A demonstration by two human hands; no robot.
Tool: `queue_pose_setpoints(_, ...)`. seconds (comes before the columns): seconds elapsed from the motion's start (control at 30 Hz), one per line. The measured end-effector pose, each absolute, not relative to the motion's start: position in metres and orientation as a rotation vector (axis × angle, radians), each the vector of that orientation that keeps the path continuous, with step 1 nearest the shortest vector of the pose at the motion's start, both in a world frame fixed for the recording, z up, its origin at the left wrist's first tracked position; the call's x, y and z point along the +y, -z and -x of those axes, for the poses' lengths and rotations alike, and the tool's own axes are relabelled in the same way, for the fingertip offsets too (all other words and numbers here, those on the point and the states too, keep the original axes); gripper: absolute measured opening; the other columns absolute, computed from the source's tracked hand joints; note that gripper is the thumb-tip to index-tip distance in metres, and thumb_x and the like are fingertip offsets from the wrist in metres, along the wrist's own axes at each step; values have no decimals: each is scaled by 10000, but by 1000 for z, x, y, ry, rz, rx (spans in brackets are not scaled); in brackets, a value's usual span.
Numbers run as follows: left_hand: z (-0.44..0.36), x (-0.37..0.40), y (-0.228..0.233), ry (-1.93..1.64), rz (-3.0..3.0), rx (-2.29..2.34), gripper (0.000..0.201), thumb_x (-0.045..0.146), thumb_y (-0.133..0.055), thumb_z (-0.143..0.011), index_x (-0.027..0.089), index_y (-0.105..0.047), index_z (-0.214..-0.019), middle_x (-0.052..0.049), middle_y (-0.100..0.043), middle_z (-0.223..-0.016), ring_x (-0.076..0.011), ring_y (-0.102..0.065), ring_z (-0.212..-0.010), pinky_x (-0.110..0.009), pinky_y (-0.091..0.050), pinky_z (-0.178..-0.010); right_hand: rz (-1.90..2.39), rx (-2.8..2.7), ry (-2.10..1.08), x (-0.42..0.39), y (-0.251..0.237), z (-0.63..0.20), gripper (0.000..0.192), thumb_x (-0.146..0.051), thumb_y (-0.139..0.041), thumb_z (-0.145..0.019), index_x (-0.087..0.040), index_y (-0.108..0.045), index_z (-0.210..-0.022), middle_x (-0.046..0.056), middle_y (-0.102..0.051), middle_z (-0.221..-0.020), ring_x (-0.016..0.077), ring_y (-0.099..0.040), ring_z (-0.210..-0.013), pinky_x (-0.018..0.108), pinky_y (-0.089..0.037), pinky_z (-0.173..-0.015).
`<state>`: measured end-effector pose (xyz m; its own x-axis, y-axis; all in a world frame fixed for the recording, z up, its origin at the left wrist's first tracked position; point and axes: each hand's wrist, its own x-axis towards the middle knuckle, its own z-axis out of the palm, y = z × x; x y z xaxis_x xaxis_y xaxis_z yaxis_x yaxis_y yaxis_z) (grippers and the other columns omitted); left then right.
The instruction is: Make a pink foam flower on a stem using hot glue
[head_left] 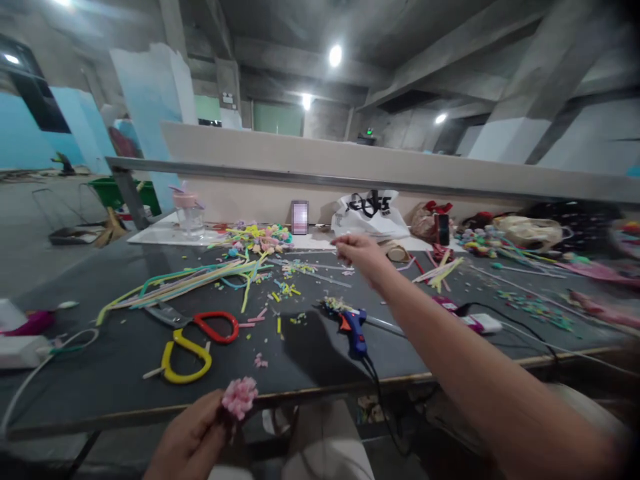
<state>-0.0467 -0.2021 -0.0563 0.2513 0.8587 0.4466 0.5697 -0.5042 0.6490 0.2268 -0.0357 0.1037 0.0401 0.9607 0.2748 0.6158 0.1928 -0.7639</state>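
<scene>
Flower (240,397) making is under way: your left hand (193,440) pinches the pink flower at the table's (125,373) near edge. Your right hand (363,255), fingers curled loosely and empty, reaches toward the far edge. Next you probably need a careful pick.

We've got a decent bare patch of dark table (310,353) dead centre, just left of the blue glue gun (353,329), so a hand can drop in there fine. At 9 o'clock from that patch the red and yellow scissors (195,343) block the way, and the long bundle of pipe cleaners (185,280) fences off 10 o'clock. Straight up at 12 it's loose cut bits (287,290) everywhere, low stuff we can pass over. The glue gun's cord (380,393) hangs off the front edge at 5 o'clock, and the white power strip (480,323) with its cable clutters 3 o'clock. Back wall at 12 is shut off by the metal rail (350,181).
</scene>
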Motion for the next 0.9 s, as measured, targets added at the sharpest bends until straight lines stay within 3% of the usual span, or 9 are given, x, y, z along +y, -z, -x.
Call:
queue_pose_setpoints(0.07, 47, -204, 52, -1093, -2118, 1319, 236, 290, -388, -874, 220, -572, -745, 21, -589, -612, -115, -575, -548, -160, -467, -520, 1358, -1816, -640, -78, -86, -199, 86, -188, -578, -780, -171, -661, -794, -31, -597, -607, 105, -554, -592, 225, -450, -584)
queue_pose_setpoints(0.13, 45, -207, 49, -1107, -2106, 1336, 261, 272, -376, -876, 205, -544, -688, 18, -569, -604, -112, -556, -546, -162, -451, -520, 1040, -2039, -640, -123, -70, -180, 57, -151, -602, -734, -180, -650, -736, -23, -605, -649, 111, -553, -628, 225, -433, -592)
queue_pose_setpoints(0.37, 38, -211, 42, -1121, -2242, 1252, 175, 173, -399, -850, 190, -554, -770, -3, -573, -673, -110, -550, -606, -167, -426, -565, 907, -2053, -562, -190, -24, -163, 115, -124, -518, -797, -200, -599, -770, 7, -599, -706, 136, -550, -686, 256, -423, -628)
queue_pose_setpoints(0.6, 34, -211, 44, -1099, -2111, 1328, 192, 198, -423, -828, 195, -559, -693, 4, -569, -639, -117, -532, -582, -168, -411, -543, 591, -2222, -547, -206, -26, -147, 148, -165, -526, -809, -273, -588, -890, -17, -649, -766, 143, -589, -732, 291, -432, -724)
queue_pose_setpoints(0.7, 35, -212, 42, -1090, -2032, 1291, 206, 208, -427, -828, 197, -580, -691, -6, -598, -663, -128, -549, -607, -175, -429, -569, 657, -2172, -546, -202, -27, -152, 159, -138, -485, -831, -253, -574, -895, -9, -639, -756, 137, -578, -711, 295, -425, -709)
queue_pose_setpoints(0.9, 30, -214, 38, -1125, -1963, 1147, 234, 201, -433, -847, 230, -637, -959, -33, -674, -879, -136, -601, -742, -187, -466, -682, 829, -2091, -482, -191, -16, -158, 207, -77, -487, -821, -209, -585, -948, 23, -640, -823, 150, -570, -783, 307, -385, -718)
